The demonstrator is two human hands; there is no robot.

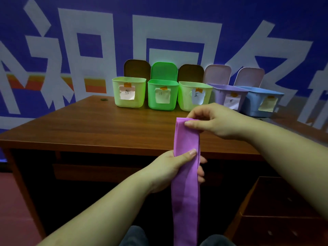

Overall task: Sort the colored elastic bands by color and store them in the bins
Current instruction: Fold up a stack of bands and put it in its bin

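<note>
A long purple elastic band (pixel 186 192) hangs in front of me, from above the desk edge down to my lap. My right hand (pixel 213 121) pinches its folded top end between thumb and fingers. My left hand (pixel 170 169) grips the band lower down, thumb across its front and fingers curled behind. Several open bins with paper labels stand in a row at the back of the desk: a pale yellow-green bin (pixel 129 102), a green bin (pixel 163 103), another pale yellow-green bin (pixel 186 98), a purple bin (pixel 221 93) and a blue bin (pixel 253 103).
The brown wooden desk (pixel 88 125) stands against a blue wall with large white characters. A small dark round object (pixel 103 99) lies at the desk's back left. A wooden drawer unit (pixel 284 210) stands low on the right. My knees show at the bottom.
</note>
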